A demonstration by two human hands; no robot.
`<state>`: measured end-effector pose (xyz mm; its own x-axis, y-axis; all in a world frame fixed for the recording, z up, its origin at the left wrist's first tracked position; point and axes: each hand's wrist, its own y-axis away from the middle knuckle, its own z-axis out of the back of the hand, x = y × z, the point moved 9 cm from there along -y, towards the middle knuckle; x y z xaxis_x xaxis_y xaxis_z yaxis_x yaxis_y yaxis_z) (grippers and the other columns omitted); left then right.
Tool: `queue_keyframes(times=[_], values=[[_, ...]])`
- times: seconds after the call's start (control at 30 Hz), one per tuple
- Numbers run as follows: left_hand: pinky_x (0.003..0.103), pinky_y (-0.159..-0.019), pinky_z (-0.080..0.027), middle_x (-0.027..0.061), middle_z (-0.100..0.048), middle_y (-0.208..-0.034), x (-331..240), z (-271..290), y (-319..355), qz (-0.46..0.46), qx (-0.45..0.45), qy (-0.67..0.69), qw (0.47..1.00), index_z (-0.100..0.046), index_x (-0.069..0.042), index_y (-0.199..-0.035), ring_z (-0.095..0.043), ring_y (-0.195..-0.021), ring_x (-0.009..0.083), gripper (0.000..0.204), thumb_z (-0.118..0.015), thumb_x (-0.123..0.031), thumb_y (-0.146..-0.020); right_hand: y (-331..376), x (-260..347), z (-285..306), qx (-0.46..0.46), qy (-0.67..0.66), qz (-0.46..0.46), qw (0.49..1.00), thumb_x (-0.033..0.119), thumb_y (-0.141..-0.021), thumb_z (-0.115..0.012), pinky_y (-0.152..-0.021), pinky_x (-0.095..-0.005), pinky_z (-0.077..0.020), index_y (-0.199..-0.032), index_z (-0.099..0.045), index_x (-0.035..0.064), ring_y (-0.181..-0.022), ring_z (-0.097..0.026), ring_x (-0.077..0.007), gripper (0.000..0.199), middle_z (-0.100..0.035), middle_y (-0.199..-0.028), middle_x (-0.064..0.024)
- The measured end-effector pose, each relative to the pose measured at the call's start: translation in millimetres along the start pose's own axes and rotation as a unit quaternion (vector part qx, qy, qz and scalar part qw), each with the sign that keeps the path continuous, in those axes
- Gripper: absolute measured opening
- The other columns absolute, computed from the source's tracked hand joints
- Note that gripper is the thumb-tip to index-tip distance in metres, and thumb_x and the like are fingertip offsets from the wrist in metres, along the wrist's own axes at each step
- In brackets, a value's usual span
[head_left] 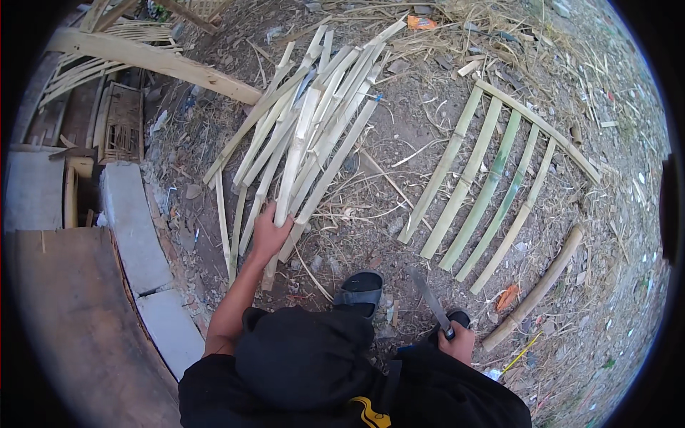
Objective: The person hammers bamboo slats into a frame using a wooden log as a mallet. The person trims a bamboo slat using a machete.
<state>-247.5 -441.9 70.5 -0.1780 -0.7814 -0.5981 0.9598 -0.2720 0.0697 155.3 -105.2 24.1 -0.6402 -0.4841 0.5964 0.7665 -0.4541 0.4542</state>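
My left hand (270, 234) is closed around the near end of a pale split bamboo strip (305, 132), at the front of a loose pile. More bamboo strips lie under and beside it, fanned away from me and overlapping. Low on the right, my right hand (458, 344) grips the dark handle of a long knife (429, 299). Its blade points up and to the left, over the ground near my feet, apart from the bamboo. My fingers partly hide the knife's handle.
On the right lies a row of bamboo slats (492, 178) meeting a crosspiece (542, 125) at their far ends. A round bamboo pole (539, 289) rests nearer. Concrete blocks (135, 221), a brown board (78, 321) and a wooden beam (157, 60) line the left. Shavings litter the dirt.
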Motion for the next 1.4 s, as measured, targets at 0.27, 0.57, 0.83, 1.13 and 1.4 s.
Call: queue_keyframes(times=[0.27, 0.57, 0.83, 1.13, 1.4], values=[[0.046, -0.061, -0.05, 0.0194, -0.06, -0.069, -10.4, -60.3, 84.3, -0.064, 0.133, -0.037, 0.988, -0.06, -0.003, -0.09, -0.063, -0.068, 0.0407, 0.025, -0.07, -0.02, -0.075, -5.9, -21.3, 5.8, -0.024, -0.023, -0.148, 0.988, 0.023, -0.08, -0.068, -0.053, -0.0463, -0.0455, -0.076, -0.064, 0.0023, -0.057, -0.06, -0.0419, 0.022, -0.057, -0.057, -0.0209], [0.047, -0.061, -0.049, 0.0197, -0.062, -0.072, -39.1, -77.9, 66.2, -0.063, 0.125, 0.0, 0.99, -0.059, -0.002, -0.09, -0.064, -0.069, 0.0404, 0.023, -0.069, -0.019, -0.077, -6.9, -20.3, 3.6, -0.044, 0.026, -0.131, 0.99, 0.023, -0.078, -0.069, -0.055, -0.0465, -0.0463, -0.074, -0.062, 0.0026, -0.059, -0.061, -0.0415, 0.021, -0.058, -0.058, -0.0196], [0.045, -0.059, -0.049, 0.0175, -0.063, -0.074, -57.8, -75.9, 47.0, -0.075, 0.1, 0.003, 0.992, -0.062, -0.004, -0.096, -0.064, -0.066, 0.0378, 0.029, -0.073, -0.024, -0.079, -10.1, -19.3, -0.2, -0.065, 0.055, -0.124, 0.989, 0.022, -0.077, -0.068, -0.054, -0.046, -0.0438, -0.07, -0.057, 0.002, -0.055, -0.058, -0.0391, 0.023, -0.054, -0.056, -0.018], [0.044, -0.088, -0.044, 0.0152, -0.059, -0.105, -63.1, -49.8, -45.0, -0.129, -0.076, -0.089, 0.985, -0.058, -0.002, -0.123, -0.056, -0.1, 0.0342, 0.039, -0.065, -0.021, -0.091, -10.7, -12.6, 2.1, -0.075, 0.078, -0.128, 0.986, 0.022, -0.075, -0.068, -0.055, -0.0484, -0.0448, -0.068, -0.056, 0.002, -0.058, -0.059, -0.0425, 0.024, -0.055, -0.058, -0.0201], [0.044, -0.087, -0.04, 0.013, -0.06, -0.106, -39.8, -75.6, -104.9, -0.099, -0.083, -0.2, 0.971, -0.057, -0.005, -0.128, -0.055, -0.1, 0.03, 0.037, -0.061, -0.019, -0.094, -9.8, -14.6, 4.3, -0.08, 0.085, -0.136, 0.984, 0.026, -0.073, -0.07, -0.057, -0.0503, -0.0478, -0.068, -0.058, 0.005, -0.061, -0.061, -0.0438, 0.025, -0.059, -0.059, -0.02]])
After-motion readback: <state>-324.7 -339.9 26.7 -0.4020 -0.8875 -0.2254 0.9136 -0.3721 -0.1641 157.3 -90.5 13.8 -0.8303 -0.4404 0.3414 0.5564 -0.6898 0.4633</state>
